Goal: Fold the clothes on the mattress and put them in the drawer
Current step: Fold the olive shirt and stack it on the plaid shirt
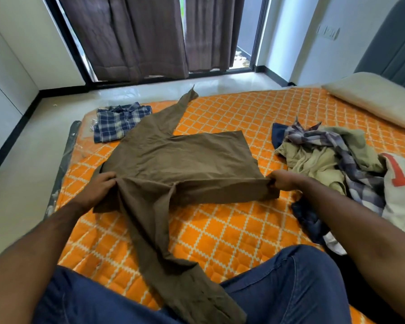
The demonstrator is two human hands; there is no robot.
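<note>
Brown shirt (180, 157) lay spread on the orange quilted mattress (232, 228), gripped at both near corners. Left hand (96, 187) pinched a bunch of fabric at the left edge; right hand (282, 181) was curled round the folded right edge. One sleeve ran toward the window, the other trailed back over the person's jeans (285, 288). Folded blue plaid shirt (121, 121) sat near the far left corner. Unfolded clothes pile (341, 164) lay right of the shirt, pillow (374, 99) beyond it.
</note>
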